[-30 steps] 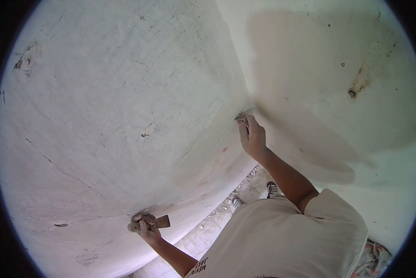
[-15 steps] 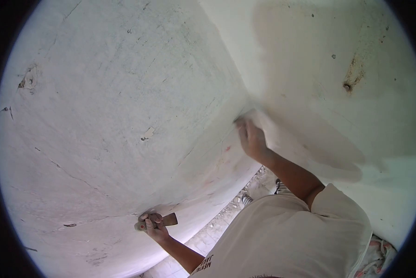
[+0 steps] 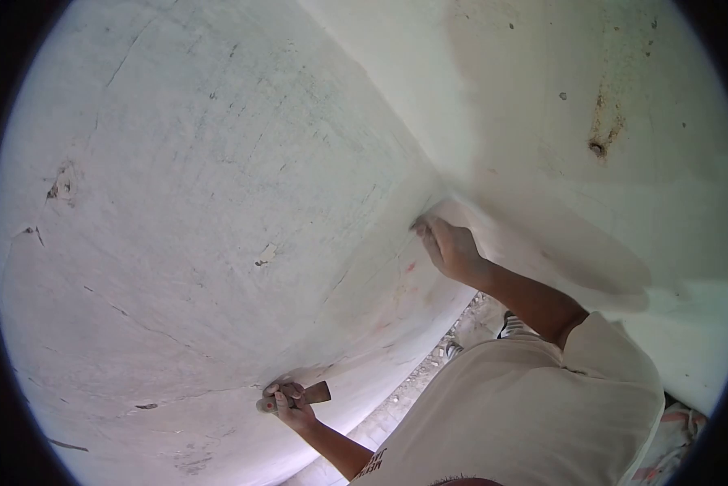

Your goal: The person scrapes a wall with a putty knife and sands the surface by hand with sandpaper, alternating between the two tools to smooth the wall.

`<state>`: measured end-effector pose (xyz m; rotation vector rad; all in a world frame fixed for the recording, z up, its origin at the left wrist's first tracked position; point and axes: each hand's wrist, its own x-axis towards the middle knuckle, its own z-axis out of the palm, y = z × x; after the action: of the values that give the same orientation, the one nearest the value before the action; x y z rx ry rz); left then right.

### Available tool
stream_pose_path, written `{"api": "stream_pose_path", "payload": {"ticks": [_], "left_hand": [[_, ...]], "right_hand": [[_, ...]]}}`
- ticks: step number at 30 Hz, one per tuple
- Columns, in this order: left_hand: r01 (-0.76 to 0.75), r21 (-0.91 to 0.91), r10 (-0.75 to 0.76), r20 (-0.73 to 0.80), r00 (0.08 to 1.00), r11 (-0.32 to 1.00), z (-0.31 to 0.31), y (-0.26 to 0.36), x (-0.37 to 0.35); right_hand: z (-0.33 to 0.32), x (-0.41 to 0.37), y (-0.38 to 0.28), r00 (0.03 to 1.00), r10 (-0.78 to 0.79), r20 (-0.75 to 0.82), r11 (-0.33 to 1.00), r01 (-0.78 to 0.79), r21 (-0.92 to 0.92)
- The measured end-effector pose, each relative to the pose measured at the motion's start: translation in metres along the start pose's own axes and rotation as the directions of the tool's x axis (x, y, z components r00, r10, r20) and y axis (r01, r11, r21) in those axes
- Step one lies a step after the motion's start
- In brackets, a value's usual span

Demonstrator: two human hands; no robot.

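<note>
My left hand [image 3: 297, 411] is closed around a scraper [image 3: 318, 392], low against the cracked wall [image 3: 177, 243]. The scraper's flat blade points to the right, and the butt of its handle shows a red dot. Up by the corner where two walls meet, my right hand [image 3: 454, 247] presses its bent fingertips to the wall surface. Something thin and dark seems to lie under those fingers, but it is mostly hidden. A reddish mark [image 3: 411, 266] lies on the wall just below this hand.
The adjoining wall [image 3: 534, 162] has a damp-looking darker patch and a rusty hole [image 3: 597, 149]. A chipped spot [image 3: 266, 255] marks the cracked wall. Rubble [image 3: 429, 368] lines the floor at the wall's foot, near my shoes [image 3: 510, 324]. Patterned cloth [image 3: 672, 441] lies at lower right.
My right hand has moved slightly down and right along the wall near the corner, and is less blurred. The view has shifted a little; the scraper stays in my left hand.
</note>
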<state>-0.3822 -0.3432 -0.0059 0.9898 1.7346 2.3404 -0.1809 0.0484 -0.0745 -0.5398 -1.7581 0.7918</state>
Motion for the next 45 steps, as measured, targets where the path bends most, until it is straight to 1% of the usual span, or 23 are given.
{"api": "stream_pose_path", "payload": {"ticks": [1,2,4,5,7,9,11,13,15,16,19,22,24,26,28,31,35,36,37,39,40,43,45], "left_hand": [[-0.009,0.001,0.009,0.01,1.0,1.0,0.0,-0.002,0.002],[0.004,-0.007,-0.004,-0.022,1.0,1.0,0.0,-0.002,0.004],[0.031,-0.025,-0.033,-0.103,0.994,0.999,0.0,-0.003,-0.001],[0.029,-0.021,-0.031,-0.088,0.996,0.999,-0.001,-0.003,-0.003],[0.025,-0.01,-0.026,-0.042,0.999,1.0,-0.003,-0.002,0.0],[0.033,-0.031,-0.033,-0.021,0.999,0.999,-0.005,-0.002,0.003],[0.021,-0.038,-0.022,-0.02,1.0,0.999,-0.006,-0.004,0.0],[-0.012,-0.025,0.012,-0.01,1.0,1.0,-0.004,-0.006,0.002],[-0.018,-0.008,0.018,-0.012,1.0,1.0,-0.006,-0.006,0.004],[-0.021,-0.002,0.021,-0.023,1.0,1.0,-0.006,-0.006,0.002],[-0.012,-0.018,0.012,-0.006,1.0,1.0,-0.007,-0.006,0.002],[-0.008,-0.015,0.009,0.032,0.999,1.0,-0.005,-0.003,0.003],[-0.02,-0.012,0.02,-0.006,1.0,1.0,-0.005,-0.007,0.003],[-0.023,-0.001,0.023,-0.016,1.0,1.0,-0.005,-0.006,0.001],[-0.022,0.004,0.022,0.0,1.0,1.0,-0.001,-0.004,0.002],[-0.048,0.004,0.048,-0.033,0.998,0.999,0.002,-0.005,0.002],[0.018,-0.014,-0.018,-0.034,0.999,1.0,-0.006,-0.003,0.002],[0.027,-0.033,-0.027,-0.02,0.999,0.999,-0.008,-0.003,0.002],[0.037,-0.053,-0.037,-0.004,0.999,0.998,-0.009,-0.003,0.002],[0.018,-0.053,-0.021,-0.05,0.999,0.998,-0.003,-0.004,0.001],[0.008,-0.051,-0.012,-0.075,0.997,0.999,-0.001,-0.004,0.0],[0.002,-0.062,-0.005,-0.061,0.998,0.998,-0.001,-0.005,0.001],[0.013,-0.049,-0.014,-0.007,1.0,0.999,-0.001,-0.001,0.002]], "right_hand": [[-0.002,-0.002,-0.001,0.994,-0.067,0.085,0.998,0.069,-0.013],[-0.001,0.002,0.007,1.0,-0.01,-0.023,0.999,0.009,-0.036],[0.005,0.013,0.026,0.97,0.094,-0.223,0.992,-0.11,-0.06],[0.002,0.01,0.019,0.994,0.02,-0.11,0.998,-0.027,-0.056],[-0.005,-0.002,-0.001,0.987,-0.126,0.102,0.991,0.129,-0.022],[-0.001,0.004,0.004,0.996,0.038,-0.076,0.999,-0.037,0.024],[0.004,0.01,0.009,0.953,0.201,-0.228,0.978,-0.182,0.102],[0.003,0.0,0.005,0.976,0.216,-0.035,0.975,-0.213,0.071],[-0.002,-0.009,-0.003,0.96,0.233,0.156,0.97,-0.24,0.026],[-0.002,-0.001,-0.001,0.964,0.263,-0.025,0.96,-0.259,0.109],[0.01,0.003,0.006,0.941,0.264,-0.21,0.939,-0.201,0.28],[0.019,-0.004,0.009,0.924,0.312,-0.224,0.893,-0.204,0.401],[0.009,0.006,0.005,0.895,0.435,-0.095,0.848,-0.372,0.376],[0.007,0.006,0.001,0.898,0.437,-0.055,0.848,-0.391,0.357],[0.011,0.004,-0.005,0.946,0.305,-0.107,0.903,-0.251,0.349],[0.012,0.0,0.002,0.969,0.238,-0.07,0.923,-0.203,0.326],[0.007,0.0,-0.009,0.963,0.268,0.008,0.927,-0.261,0.271],[0.01,-0.011,-0.014,0.971,0.213,0.108,0.931,-0.235,0.28],[0.009,-0.011,-0.014,0.968,0.227,0.108,0.931,-0.248,0.269],[0.006,-0.008,-0.012,0.961,0.252,0.112,0.93,-0.273,0.247],[0.013,-0.004,0.003,0.961,0.272,-0.043,0.935,-0.254,0.249],[0.019,-0.004,-0.001,0.961,0.251,-0.117,0.944,-0.216,0.249],[0.024,-0.022,-0.008,0.971,0.239,0.026,0.948,-0.239,0.208]]}}
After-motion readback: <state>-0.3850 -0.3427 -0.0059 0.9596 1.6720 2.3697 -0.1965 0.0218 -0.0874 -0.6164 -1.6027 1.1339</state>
